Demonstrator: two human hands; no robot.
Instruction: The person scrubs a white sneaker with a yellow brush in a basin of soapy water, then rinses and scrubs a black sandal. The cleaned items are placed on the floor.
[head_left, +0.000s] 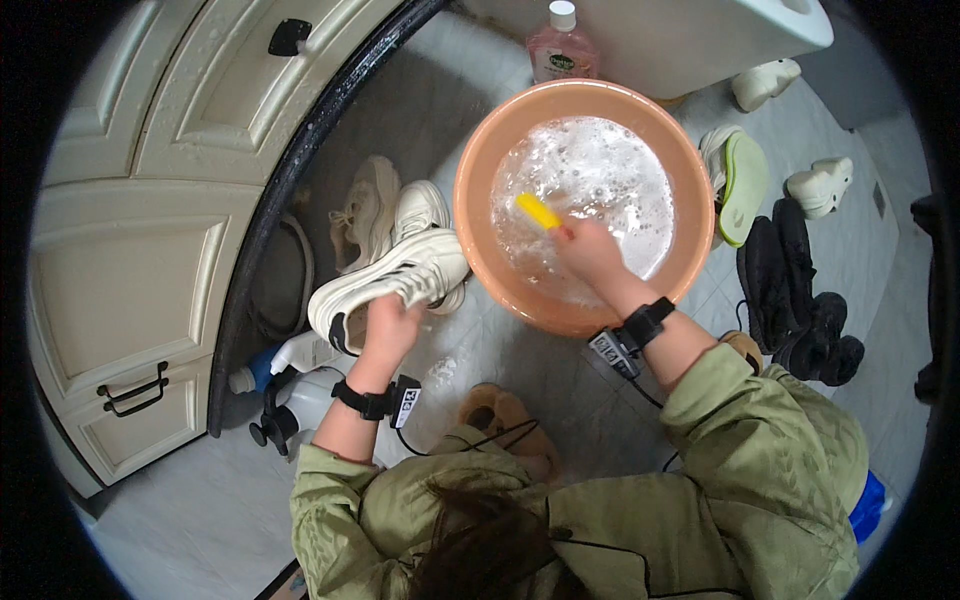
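My left hand (390, 326) grips a white sneaker (375, 281) by its ankle opening, at the left of the basin. Its toe lies close to the rim of the orange plastic basin (475, 202). Soapy water (615, 169) with white foam fills the lower part of that basin. Over this water my right hand (589, 251) is closed around a tool with a yellow handle (537, 211). The tool's other end is hidden by the hand. Beyond the held sneaker, another white sneaker (420, 206) and a beige shoe (371, 202) rest on the floor.
A pink Dettol bottle (562, 56) stands behind the basin. To the right are a green-soled shoe (744, 187), white clogs (821, 186) and black shoes (776, 277). White cabinets (127, 277) line the left, with a spray bottle (304, 352) beside them. Cables hang from my wrist devices.
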